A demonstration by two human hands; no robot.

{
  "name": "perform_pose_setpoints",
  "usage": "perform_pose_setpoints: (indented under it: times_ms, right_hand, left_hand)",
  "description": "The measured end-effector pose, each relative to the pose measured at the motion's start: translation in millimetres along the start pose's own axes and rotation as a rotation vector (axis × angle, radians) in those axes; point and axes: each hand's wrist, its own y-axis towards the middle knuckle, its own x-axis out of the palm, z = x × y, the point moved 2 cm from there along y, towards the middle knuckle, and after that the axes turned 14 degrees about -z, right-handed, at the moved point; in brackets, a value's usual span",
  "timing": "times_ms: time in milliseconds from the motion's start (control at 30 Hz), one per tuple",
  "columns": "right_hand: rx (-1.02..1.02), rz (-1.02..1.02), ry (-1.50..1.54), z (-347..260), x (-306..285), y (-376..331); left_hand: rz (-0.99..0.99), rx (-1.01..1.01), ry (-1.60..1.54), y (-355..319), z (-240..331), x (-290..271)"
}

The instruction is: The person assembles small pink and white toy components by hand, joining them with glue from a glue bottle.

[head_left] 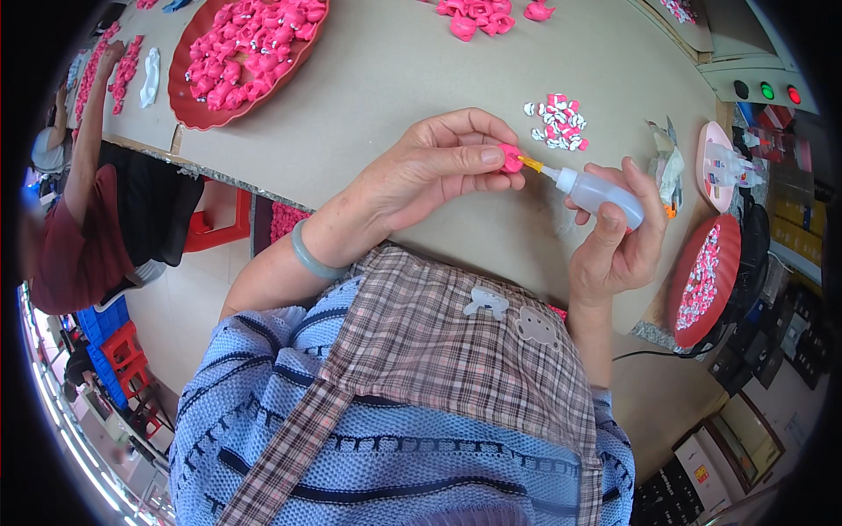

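Observation:
My left hand (438, 167) pinches a small pink plastic piece (511, 158) between thumb and fingers above the tan table (395, 79). My right hand (618, 237) grips a small translucent squeeze bottle (601, 193). Its orange nozzle (530, 163) touches the pink piece. A grey-green bangle (309, 256) circles my left wrist. A little pile of pink and white small parts (559, 121) lies on the table just beyond the two hands.
A red round tray (189, 110) of pink pieces sits far left, more pink pieces (478, 13) at the top. At right stand a red dish (732, 263) of small parts, a pink dish (715, 167) with bottles, a button box (767, 88). Another person's arm (83, 131) reaches at left.

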Motion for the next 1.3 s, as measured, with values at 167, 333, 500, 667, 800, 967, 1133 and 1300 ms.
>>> perform_pose_setpoints:
  times_ms: [167, 333, 500, 667, 800, 967, 1133, 1300]
  right_hand:
    - [-0.010, 0.025, 0.019, 2.3, -0.5, -1.9]
    - [-0.009, 0.011, -0.004, 0.3, -0.6, -0.3]
    - [0.012, -0.007, 0.013, -0.1, -1.1, 0.4]
    - [0.012, -0.019, -0.023, 1.5, -0.3, 1.2]
    - [-0.001, -0.012, -0.038, 2.8, -2.0, -1.0]
    - [-0.018, -0.015, -0.050, 3.9, -0.9, -0.8]
    - [-0.013, -0.043, -0.068, 0.4, 3.4, 1.4]
    - [0.003, -0.038, -0.043, 1.4, 5.9, 2.0]
  left_hand:
    - [-0.002, -0.007, -0.022, 0.5, -0.7, -1.0]
    - [-0.003, 0.005, -0.042, 0.7, 0.3, -2.8]
    - [0.004, 0.005, -0.046, -0.4, -1.1, -4.2]
    - [-0.002, 0.004, -0.050, -0.4, -1.0, -6.6]
    - [-0.005, 0.006, -0.043, -0.3, -0.9, -6.8]
    - [0.003, 0.043, 0.032, 1.3, 1.1, -8.7]
    - [0.048, 0.057, 0.090, 0.4, 1.8, -8.8]
    - [0.055, 0.062, 0.104, 0.5, 0.6, -10.3]
